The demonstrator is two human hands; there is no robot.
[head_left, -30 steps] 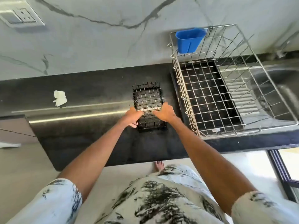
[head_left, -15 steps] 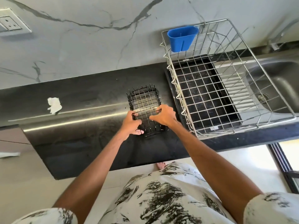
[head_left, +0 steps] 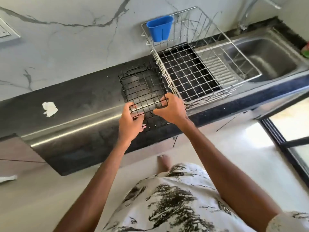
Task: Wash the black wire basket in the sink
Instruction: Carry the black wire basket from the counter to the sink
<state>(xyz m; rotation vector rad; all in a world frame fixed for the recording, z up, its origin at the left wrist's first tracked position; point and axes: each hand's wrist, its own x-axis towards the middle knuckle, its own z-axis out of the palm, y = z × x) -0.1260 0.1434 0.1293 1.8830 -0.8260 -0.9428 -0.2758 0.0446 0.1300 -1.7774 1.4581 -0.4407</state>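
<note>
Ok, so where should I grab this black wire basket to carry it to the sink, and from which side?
Take the black wire basket by its near top rim, coming from your own side, one hand at each corner, as the left hand and right hand do now. The open wires let fingers hook through, and the silver dish rack crowds its right side.

Bright daylight from lower right; glare streaks the countertop [head_left: 78,104] edge; edges bend; slight blur.

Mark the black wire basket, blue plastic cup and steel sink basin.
black wire basket [head_left: 143,92], head view, middle of mesh
blue plastic cup [head_left: 159,29], head view, front wall
steel sink basin [head_left: 270,61], head view, bare bottom
</note>
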